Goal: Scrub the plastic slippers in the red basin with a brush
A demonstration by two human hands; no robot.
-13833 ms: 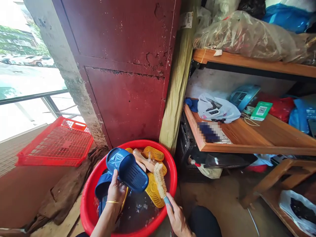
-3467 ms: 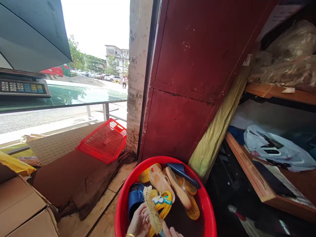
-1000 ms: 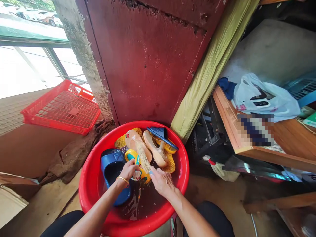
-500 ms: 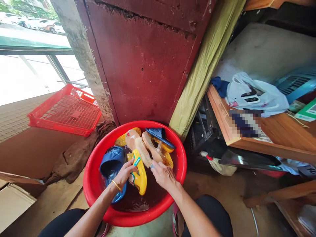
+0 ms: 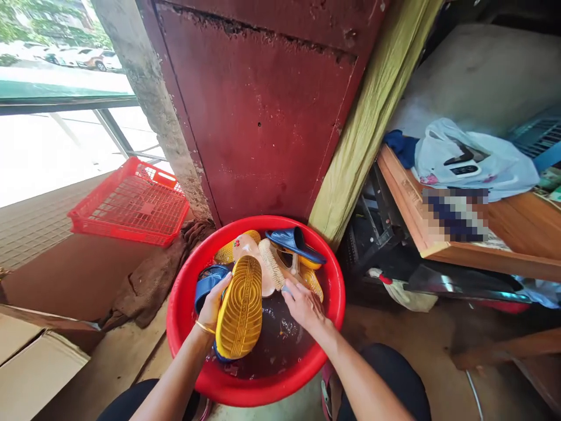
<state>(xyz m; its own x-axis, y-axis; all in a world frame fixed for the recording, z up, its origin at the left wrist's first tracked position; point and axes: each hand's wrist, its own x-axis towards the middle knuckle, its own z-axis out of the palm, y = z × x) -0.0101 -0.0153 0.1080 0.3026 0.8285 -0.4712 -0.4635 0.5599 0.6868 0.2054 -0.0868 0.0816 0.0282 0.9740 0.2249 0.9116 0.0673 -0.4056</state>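
My left hand (image 5: pixel 213 301) grips a yellow slipper (image 5: pixel 240 307), its ridged sole turned up toward me, above the water in a red basin (image 5: pixel 256 397). A scrub brush (image 5: pixel 272 264) with pale bristles is in my right hand (image 5: pixel 302 304), its bristles turned up and away from the slipper. Behind my left hand a blue slipper (image 5: pixel 208 283) lies partly hidden. Toward the back of the basin are a beige slipper (image 5: pixel 249 248) with a small red ornament and a blue slipper (image 5: pixel 291 241) with a yellow sole, among other footwear. Dark water (image 5: pixel 280 333) fills the bottom.
A red plastic crate (image 5: pixel 131 204) rests on cardboard (image 5: pixel 79 269) at the left, near a brown cloth (image 5: pixel 140 286). A dark red door (image 5: pixel 263 123) stands right behind the basin. To the right, a wooden drawer (image 5: pixel 495 263) holds a white plastic bag (image 5: pixel 473 161).
My left hand has turned the yellow slipper over, so its sole now shows, and raised it. My right hand has tipped the brush bristles upward and apart from the slipper. The view shifted slightly.
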